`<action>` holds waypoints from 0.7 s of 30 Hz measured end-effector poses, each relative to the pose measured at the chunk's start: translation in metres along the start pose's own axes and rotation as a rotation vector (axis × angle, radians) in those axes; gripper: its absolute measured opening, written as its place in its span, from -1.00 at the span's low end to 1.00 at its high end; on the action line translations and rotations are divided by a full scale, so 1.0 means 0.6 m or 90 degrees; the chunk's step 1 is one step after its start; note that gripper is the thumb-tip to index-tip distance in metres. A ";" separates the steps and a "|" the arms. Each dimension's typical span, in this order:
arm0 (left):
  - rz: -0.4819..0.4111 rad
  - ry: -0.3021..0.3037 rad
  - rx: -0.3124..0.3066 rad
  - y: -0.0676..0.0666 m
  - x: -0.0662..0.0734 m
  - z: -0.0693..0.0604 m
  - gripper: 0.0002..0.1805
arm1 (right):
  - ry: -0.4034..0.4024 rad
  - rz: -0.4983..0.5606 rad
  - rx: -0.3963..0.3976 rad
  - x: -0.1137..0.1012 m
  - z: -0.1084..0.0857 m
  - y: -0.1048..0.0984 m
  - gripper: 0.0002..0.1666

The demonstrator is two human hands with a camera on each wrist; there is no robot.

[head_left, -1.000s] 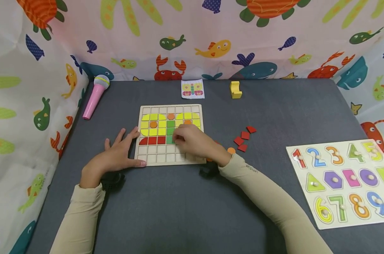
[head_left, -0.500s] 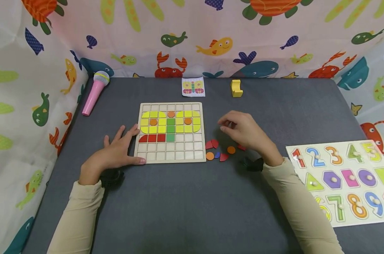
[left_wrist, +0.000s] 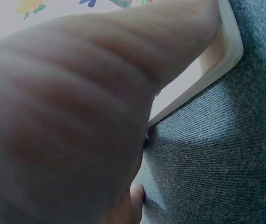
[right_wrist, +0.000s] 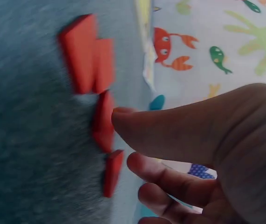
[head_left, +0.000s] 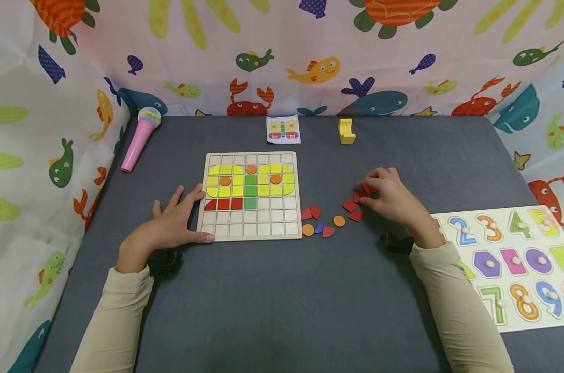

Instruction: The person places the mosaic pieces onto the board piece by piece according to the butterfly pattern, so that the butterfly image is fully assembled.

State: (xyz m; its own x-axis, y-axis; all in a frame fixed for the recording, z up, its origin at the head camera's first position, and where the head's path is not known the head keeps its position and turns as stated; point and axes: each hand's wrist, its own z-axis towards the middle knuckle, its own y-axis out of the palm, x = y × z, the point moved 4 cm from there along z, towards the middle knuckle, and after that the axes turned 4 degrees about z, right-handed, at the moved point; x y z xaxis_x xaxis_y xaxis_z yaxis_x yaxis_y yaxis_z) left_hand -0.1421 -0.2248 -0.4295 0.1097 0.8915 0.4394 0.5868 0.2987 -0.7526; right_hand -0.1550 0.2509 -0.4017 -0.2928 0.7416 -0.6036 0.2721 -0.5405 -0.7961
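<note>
A wooden grid board [head_left: 277, 229] lies flat on the dark table, with yellow, orange, green and red tiles in part of its cells. My left hand [head_left: 162, 228] rests at its left side, fingers spread, with fingertips and thumb touching the edge. In the left wrist view the board's pale rim [left_wrist: 188, 91] shows beyond the forearm. My right hand [head_left: 393, 197] is over a group of red tiles [head_left: 349, 205] right of the board. Its thumb [right_wrist: 165, 130] is close to one red tile [right_wrist: 104, 121], with thumb and fingers apart and no tile seen between them.
Loose red tiles, orange discs [head_left: 339, 221] and a blue piece [head_left: 318, 228] lie beside the board. Behind stand a butterfly pattern card [head_left: 283, 129] and a yellow block [head_left: 346, 131]. A pink toy microphone [head_left: 141, 139] is back left; a number puzzle [head_left: 519, 305] lies right.
My right hand has left the board and moved right to the red tiles, its thumb and fingers now beside them. My left hand stays at the board's edge.
</note>
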 end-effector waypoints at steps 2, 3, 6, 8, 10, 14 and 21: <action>-0.001 -0.001 -0.001 0.001 -0.001 0.000 0.46 | 0.005 -0.005 -0.003 0.007 -0.001 0.005 -0.71; -0.001 -0.002 -0.001 0.002 -0.001 0.000 0.46 | 0.001 -0.007 -0.001 0.008 -0.001 0.007 -0.73; 0.000 -0.003 0.001 0.002 -0.001 0.000 0.47 | -0.011 -0.004 0.013 0.010 -0.001 0.010 -0.81; 0.002 -0.002 0.002 0.002 0.000 0.000 0.46 | -0.024 -0.003 0.026 0.009 -0.001 0.010 -0.83; 0.001 -0.002 0.002 0.002 0.000 0.000 0.46 | -0.037 0.000 0.039 0.008 0.001 0.008 -0.85; 0.001 -0.001 0.003 0.001 -0.001 0.001 0.45 | -0.048 0.026 0.055 0.001 0.003 0.003 -0.89; -0.002 -0.002 0.000 0.002 -0.002 0.001 0.46 | -0.040 0.089 0.064 -0.033 0.026 0.004 -0.92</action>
State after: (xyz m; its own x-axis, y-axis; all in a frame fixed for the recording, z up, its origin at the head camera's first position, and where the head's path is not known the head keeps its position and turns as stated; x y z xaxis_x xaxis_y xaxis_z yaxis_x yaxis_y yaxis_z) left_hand -0.1420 -0.2253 -0.4308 0.1048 0.8918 0.4400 0.5878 0.3014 -0.7508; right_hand -0.1629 0.2291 -0.3924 -0.3157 0.6325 -0.7073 0.2219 -0.6755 -0.7032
